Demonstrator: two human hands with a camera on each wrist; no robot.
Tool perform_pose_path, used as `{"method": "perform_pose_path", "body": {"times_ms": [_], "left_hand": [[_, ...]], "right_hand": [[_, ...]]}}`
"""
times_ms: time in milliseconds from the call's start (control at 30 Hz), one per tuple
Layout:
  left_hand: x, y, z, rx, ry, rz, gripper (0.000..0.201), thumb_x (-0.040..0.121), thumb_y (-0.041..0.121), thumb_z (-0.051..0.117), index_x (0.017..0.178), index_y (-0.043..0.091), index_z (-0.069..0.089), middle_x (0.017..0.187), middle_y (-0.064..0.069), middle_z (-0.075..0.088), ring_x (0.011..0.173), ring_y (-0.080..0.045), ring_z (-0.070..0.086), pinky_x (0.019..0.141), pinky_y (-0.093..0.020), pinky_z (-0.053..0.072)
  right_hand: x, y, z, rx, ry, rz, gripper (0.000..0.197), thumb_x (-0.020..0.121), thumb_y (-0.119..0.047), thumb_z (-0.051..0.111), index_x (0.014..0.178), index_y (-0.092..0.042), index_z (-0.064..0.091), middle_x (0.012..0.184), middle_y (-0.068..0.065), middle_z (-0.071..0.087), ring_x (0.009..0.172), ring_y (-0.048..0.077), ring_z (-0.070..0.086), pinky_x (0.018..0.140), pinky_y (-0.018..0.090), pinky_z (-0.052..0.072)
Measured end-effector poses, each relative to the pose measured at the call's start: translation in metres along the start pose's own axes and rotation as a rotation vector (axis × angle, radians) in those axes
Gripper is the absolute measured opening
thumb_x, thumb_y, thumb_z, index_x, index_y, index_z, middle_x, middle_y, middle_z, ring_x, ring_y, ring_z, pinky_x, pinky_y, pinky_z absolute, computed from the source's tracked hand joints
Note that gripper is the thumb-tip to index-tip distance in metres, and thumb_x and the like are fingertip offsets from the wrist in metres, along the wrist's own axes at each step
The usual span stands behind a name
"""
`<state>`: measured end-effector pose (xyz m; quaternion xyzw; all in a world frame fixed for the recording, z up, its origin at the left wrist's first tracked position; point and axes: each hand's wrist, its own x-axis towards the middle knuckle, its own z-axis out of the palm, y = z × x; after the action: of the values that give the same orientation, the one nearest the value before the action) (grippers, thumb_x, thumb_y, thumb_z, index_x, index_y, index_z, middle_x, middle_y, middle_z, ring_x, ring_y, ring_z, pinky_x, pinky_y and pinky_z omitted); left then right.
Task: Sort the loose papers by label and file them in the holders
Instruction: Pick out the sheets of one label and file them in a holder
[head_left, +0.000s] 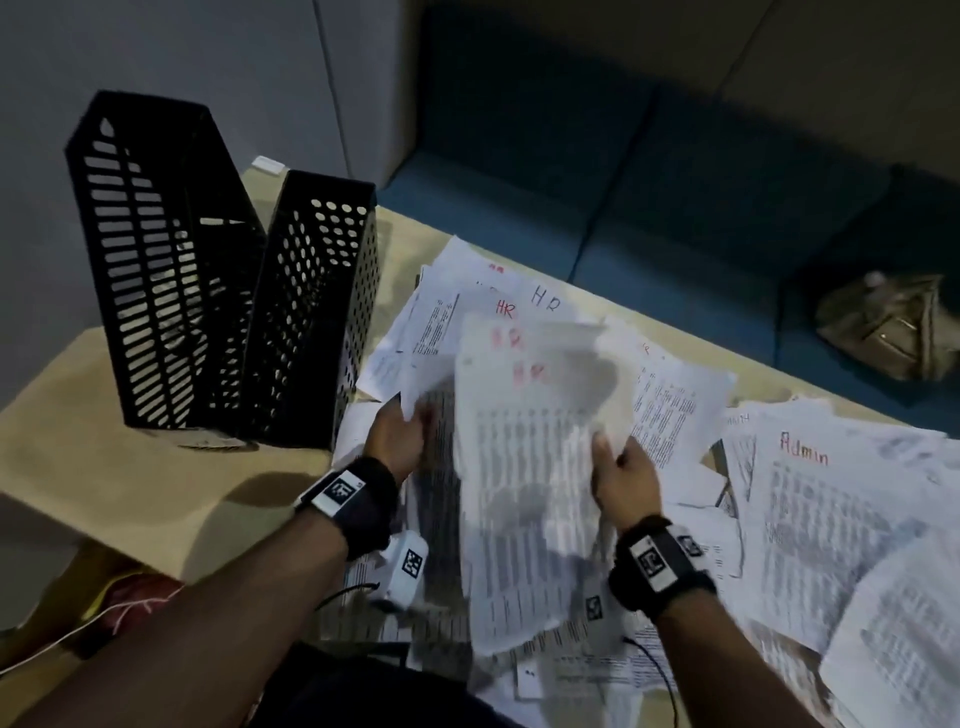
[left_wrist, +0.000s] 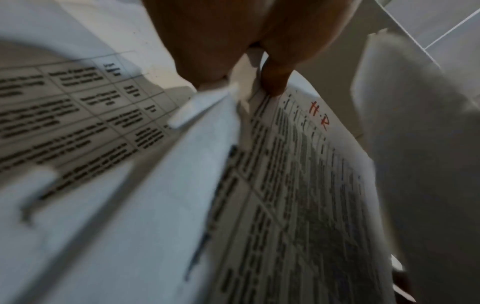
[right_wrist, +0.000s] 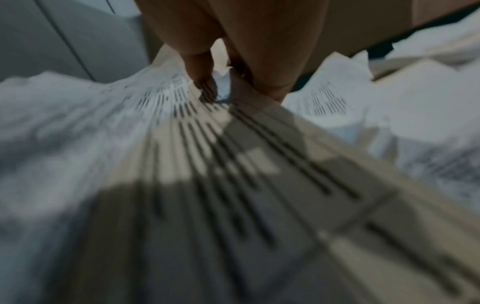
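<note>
Two black perforated holders stand at the table's left: a tall slotted one (head_left: 156, 260) and a shorter one with round holes (head_left: 311, 312). White printed papers marked "HR" in red (head_left: 524, 415) are lifted in the middle. My left hand (head_left: 402, 423) pinches the left edge of that bundle; in the left wrist view the fingers (left_wrist: 272, 82) clamp sheets, one marked "HR" (left_wrist: 319, 117). My right hand (head_left: 615, 457) pinches its right side, thumb and fingers (right_wrist: 205, 82) on a printed sheet (right_wrist: 168, 107). A sheet marked "Admin" (head_left: 805, 499) lies to the right.
Loose sheets (head_left: 457, 291) cover most of the beige table (head_left: 104, 467), some hanging over the near edge. A blue sofa (head_left: 675, 208) with a tan bag (head_left: 893, 327) stands behind the table. Grey wall panels (head_left: 208, 62) rise behind the holders.
</note>
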<state>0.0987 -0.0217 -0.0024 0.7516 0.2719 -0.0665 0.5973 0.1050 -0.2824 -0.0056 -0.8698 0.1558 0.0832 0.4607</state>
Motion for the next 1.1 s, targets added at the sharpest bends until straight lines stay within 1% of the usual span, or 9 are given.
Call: {"method": "perform_pose_path", "body": {"times_ms": [100, 200, 333, 500, 633, 767, 867, 1000, 1100], "left_hand": [[-0.004, 0.002, 0.0, -0.203, -0.011, -0.071, 0.043, 0.102, 0.029, 0.042, 0.137, 0.004, 0.048, 0.136, -0.007, 0.053, 0.135, -0.027, 0.042, 0.106, -0.026, 0.032], [-0.009, 0.0, 0.0, -0.107, -0.107, -0.047, 0.07, 0.092, 0.055, 0.046, 0.15, 0.019, 0.028, 0.15, 0.001, 0.038, 0.138, -0.018, 0.035, 0.108, -0.029, 0.025], [-0.013, -0.009, 0.004, -0.014, -0.097, -0.016, 0.056, 0.091, 0.018, 0.065, 0.141, 0.022, 0.041, 0.135, 0.001, 0.055, 0.122, -0.017, 0.052, 0.103, -0.034, 0.039], [-0.02, -0.006, 0.001, 0.035, -0.27, -0.011, 0.046, 0.088, 0.014, 0.066, 0.13, 0.02, 0.048, 0.116, 0.0, 0.062, 0.107, -0.022, 0.059, 0.091, -0.043, 0.051], [-0.018, -0.014, -0.004, 0.185, -0.376, 0.07, 0.062, 0.08, 0.006, 0.068, 0.134, 0.023, 0.043, 0.123, 0.0, 0.06, 0.111, -0.018, 0.057, 0.095, -0.038, 0.05], [-0.011, -0.014, -0.01, 0.062, -0.412, 0.129, 0.096, 0.076, -0.012, 0.063, 0.143, 0.045, 0.026, 0.131, 0.015, 0.045, 0.108, 0.006, 0.052, 0.085, -0.008, 0.046], [-0.007, -0.009, -0.012, 0.124, -0.419, 0.2, 0.082, 0.076, -0.014, 0.053, 0.123, 0.053, 0.041, 0.122, 0.005, 0.054, 0.086, -0.001, 0.059, 0.068, -0.009, 0.047], [-0.004, -0.013, -0.009, 0.192, -0.45, 0.184, 0.055, 0.081, -0.006, 0.05, 0.098, 0.046, 0.058, 0.118, 0.012, 0.057, 0.093, -0.02, 0.063, 0.069, -0.02, 0.052], [-0.008, -0.016, -0.006, 0.159, -0.385, 0.197, 0.045, 0.084, 0.005, 0.06, 0.098, 0.047, 0.055, 0.111, 0.016, 0.059, 0.088, -0.01, 0.064, 0.069, -0.015, 0.051]], "right_hand": [[-0.005, 0.027, 0.023, -0.007, -0.069, 0.062, 0.053, 0.08, -0.072, 0.038, 0.09, -0.021, 0.044, 0.086, 0.002, 0.051, 0.081, 0.017, 0.049, 0.074, 0.031, 0.039], [-0.015, 0.028, 0.038, 0.001, -0.129, 0.057, 0.042, 0.092, -0.057, 0.042, 0.078, -0.018, 0.045, 0.07, 0.003, 0.049, 0.064, 0.017, 0.047, 0.061, 0.028, 0.039], [-0.021, 0.008, 0.034, 0.036, -0.202, 0.012, 0.034, 0.093, -0.048, 0.049, 0.076, -0.019, 0.049, 0.068, -0.004, 0.049, 0.061, 0.015, 0.046, 0.056, 0.023, 0.037], [-0.002, -0.013, 0.007, 0.203, -0.062, -0.024, 0.062, 0.088, -0.031, 0.064, 0.139, -0.02, 0.032, 0.134, -0.004, 0.04, 0.119, 0.016, 0.043, 0.098, 0.032, 0.039], [0.016, -0.014, 0.005, 0.141, -0.215, -0.107, 0.066, 0.078, -0.056, 0.066, 0.134, -0.054, 0.03, 0.143, -0.003, 0.039, 0.126, 0.028, 0.048, 0.102, 0.05, 0.044], [0.017, -0.013, 0.019, -0.147, -0.335, -0.164, 0.046, 0.09, -0.044, 0.058, 0.133, -0.033, 0.047, 0.139, 0.002, 0.048, 0.126, 0.024, 0.048, 0.106, 0.042, 0.04], [0.012, -0.014, 0.025, -0.203, -0.299, -0.194, 0.042, 0.092, -0.032, 0.06, 0.132, -0.025, 0.05, 0.134, 0.003, 0.05, 0.125, 0.021, 0.048, 0.104, 0.034, 0.039], [0.016, -0.018, 0.025, -0.127, -0.273, -0.213, 0.057, 0.091, -0.029, 0.062, 0.142, -0.033, 0.039, 0.128, -0.004, 0.041, 0.115, 0.01, 0.044, 0.1, 0.027, 0.037], [0.018, -0.018, 0.023, -0.288, -0.32, -0.269, 0.034, 0.091, -0.03, 0.062, 0.124, -0.03, 0.059, 0.124, 0.0, 0.05, 0.094, 0.013, 0.055, 0.089, 0.026, 0.046]]}}
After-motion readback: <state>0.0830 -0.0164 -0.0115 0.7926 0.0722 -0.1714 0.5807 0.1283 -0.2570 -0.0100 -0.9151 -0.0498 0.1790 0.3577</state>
